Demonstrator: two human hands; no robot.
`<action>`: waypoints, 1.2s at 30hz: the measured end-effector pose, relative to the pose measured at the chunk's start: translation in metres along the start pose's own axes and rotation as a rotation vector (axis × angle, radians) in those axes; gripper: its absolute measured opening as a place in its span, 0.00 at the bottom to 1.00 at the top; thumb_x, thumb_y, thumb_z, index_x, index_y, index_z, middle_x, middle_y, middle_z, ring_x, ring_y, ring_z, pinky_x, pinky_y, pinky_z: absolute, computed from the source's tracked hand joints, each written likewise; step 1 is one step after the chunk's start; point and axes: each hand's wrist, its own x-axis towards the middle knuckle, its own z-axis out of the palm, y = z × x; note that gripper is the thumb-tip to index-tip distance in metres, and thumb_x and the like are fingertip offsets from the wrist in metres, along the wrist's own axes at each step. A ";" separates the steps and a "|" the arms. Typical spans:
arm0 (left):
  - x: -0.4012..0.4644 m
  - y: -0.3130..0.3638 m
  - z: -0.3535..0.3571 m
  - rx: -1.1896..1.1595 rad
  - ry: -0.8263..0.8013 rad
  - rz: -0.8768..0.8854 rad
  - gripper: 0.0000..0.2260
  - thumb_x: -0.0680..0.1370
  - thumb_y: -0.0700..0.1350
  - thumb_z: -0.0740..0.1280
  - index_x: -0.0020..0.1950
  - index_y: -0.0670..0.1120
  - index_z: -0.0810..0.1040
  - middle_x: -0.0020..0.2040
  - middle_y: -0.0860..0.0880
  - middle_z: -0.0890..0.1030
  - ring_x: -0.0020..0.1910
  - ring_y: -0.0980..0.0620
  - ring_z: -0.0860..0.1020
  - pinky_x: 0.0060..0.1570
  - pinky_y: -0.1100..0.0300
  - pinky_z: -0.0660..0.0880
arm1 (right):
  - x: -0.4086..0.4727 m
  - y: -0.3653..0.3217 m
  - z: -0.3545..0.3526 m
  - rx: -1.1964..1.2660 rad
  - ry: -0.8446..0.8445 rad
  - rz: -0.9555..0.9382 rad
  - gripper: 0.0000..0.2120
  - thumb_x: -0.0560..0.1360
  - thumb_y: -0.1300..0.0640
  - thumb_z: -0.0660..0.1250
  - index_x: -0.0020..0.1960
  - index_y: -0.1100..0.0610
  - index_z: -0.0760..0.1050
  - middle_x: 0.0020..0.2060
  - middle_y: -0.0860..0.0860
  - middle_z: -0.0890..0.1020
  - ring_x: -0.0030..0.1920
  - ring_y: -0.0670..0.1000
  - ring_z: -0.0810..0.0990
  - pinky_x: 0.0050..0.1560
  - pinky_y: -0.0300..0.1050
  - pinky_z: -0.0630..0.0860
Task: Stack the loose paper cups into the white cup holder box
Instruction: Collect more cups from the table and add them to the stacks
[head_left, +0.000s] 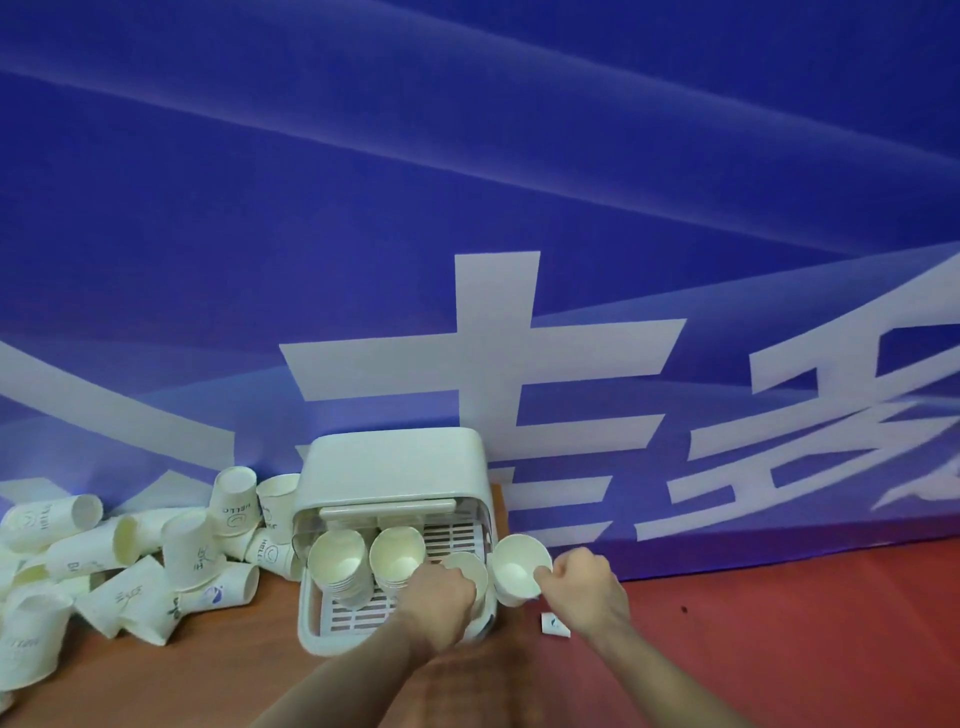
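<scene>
Right hand (582, 590) pinches a plain white cup (517, 569) rim.

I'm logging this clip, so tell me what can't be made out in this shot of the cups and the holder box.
- Head view: how many cups sit in each stack in the white cup holder box; only the rims show.
- The cup the left hand grips, mostly covered by that hand.
- The loose cup pile, cut off by the left edge.
- The small white item below the right hand, too small to identify.

Left grip (439, 590) curled closed; right grip (579, 587) pinching, both forearms extended.
</scene>
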 end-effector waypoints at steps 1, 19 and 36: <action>0.002 0.000 0.002 0.002 -0.004 -0.008 0.11 0.80 0.41 0.59 0.53 0.40 0.80 0.52 0.38 0.82 0.51 0.37 0.79 0.42 0.53 0.66 | 0.002 0.001 0.002 0.005 -0.001 0.004 0.13 0.68 0.47 0.62 0.31 0.55 0.71 0.31 0.49 0.79 0.35 0.52 0.79 0.36 0.43 0.74; -0.038 -0.052 0.016 -0.053 0.216 -0.024 0.13 0.80 0.52 0.57 0.55 0.47 0.78 0.49 0.41 0.82 0.49 0.37 0.79 0.42 0.53 0.67 | -0.021 -0.045 0.010 -0.062 0.009 -0.128 0.14 0.70 0.50 0.63 0.29 0.54 0.66 0.26 0.47 0.71 0.28 0.50 0.70 0.30 0.41 0.67; -0.087 -0.126 0.065 -0.125 0.184 -0.134 0.12 0.78 0.57 0.57 0.54 0.53 0.75 0.49 0.49 0.83 0.48 0.45 0.80 0.41 0.55 0.68 | 0.009 -0.058 0.060 -0.143 -0.041 -0.070 0.13 0.71 0.45 0.63 0.47 0.54 0.77 0.45 0.51 0.82 0.46 0.55 0.81 0.48 0.47 0.78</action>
